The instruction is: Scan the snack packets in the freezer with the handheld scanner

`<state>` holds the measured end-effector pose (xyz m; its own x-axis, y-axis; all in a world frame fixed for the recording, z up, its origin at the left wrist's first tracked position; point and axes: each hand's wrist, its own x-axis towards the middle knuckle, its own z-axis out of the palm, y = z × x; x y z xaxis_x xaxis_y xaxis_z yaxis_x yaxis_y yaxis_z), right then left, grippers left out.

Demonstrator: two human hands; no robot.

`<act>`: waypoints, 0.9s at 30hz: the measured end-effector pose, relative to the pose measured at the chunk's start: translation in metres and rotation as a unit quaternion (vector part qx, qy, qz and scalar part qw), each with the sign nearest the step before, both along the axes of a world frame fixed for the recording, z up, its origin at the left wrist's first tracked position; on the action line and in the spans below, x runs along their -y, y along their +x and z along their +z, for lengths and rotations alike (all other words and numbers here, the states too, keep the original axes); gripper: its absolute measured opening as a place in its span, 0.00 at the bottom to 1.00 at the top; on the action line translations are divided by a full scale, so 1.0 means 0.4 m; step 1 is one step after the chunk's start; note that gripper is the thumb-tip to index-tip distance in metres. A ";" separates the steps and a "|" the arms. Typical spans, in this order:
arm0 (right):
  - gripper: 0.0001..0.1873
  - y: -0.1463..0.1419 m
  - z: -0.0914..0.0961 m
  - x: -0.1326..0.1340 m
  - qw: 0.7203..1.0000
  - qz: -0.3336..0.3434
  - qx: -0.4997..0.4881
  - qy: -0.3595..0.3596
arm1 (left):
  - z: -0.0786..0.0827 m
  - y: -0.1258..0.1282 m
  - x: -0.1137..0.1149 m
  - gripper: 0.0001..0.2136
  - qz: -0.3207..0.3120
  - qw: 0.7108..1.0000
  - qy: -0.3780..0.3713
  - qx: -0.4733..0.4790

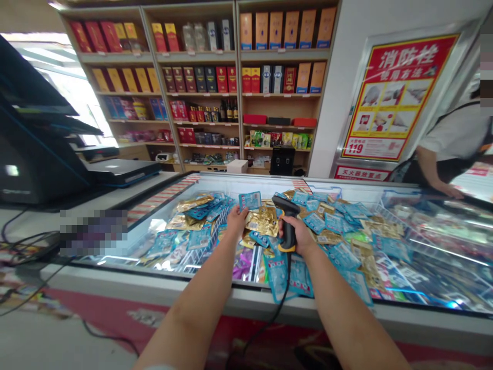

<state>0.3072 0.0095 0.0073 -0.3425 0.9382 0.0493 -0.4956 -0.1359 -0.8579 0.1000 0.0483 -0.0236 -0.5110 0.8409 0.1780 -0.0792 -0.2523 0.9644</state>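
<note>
My right hand [298, 234] is wrapped round the grip of a black and yellow barcode scanner [288, 223], its head pointing left and its cable hanging down over the freezer's front edge. In my left hand [236, 221], pinched at its lower left corner, is a small blue packet [251, 199]. Just below that packet lies a shiny gold packet [262, 221]. More blue and gold packets [339, 223] are spread loosely to the right of the scanner. Another heap of packets [198, 210] sits to the left of my left hand.
The packets lie over a glass-topped chest freezer [162, 282] with wire baskets inside. A checkout terminal [38, 144] stands on a counter at the left. Shelves of boxes [192, 79] line the back wall. At the right, another person's hand [447, 189] rests near the freezer edge.
</note>
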 end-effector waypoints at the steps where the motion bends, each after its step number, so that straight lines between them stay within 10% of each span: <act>1: 0.12 0.000 -0.001 0.000 1.000 0.001 -0.001 -0.002 | 0.004 0.001 0.002 0.16 -0.005 0.999 -0.001 0.036; 14: 0.13 0.006 -0.015 -0.011 1.000 0.015 -0.005 -0.010 | 0.075 -0.041 0.023 0.06 0.127 0.941 0.160 0.269; 27: 0.13 0.002 -0.007 -0.010 1.000 0.005 -0.002 -0.020 | 0.067 -0.095 -0.074 0.06 -0.006 0.909 -0.034 0.415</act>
<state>0.3082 0.0136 0.0043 -0.3514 0.9361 0.0143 -0.4982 -0.1740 -0.8494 0.0620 0.0777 0.0033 -0.4362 0.8424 -0.3165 -0.7889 -0.1887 0.5848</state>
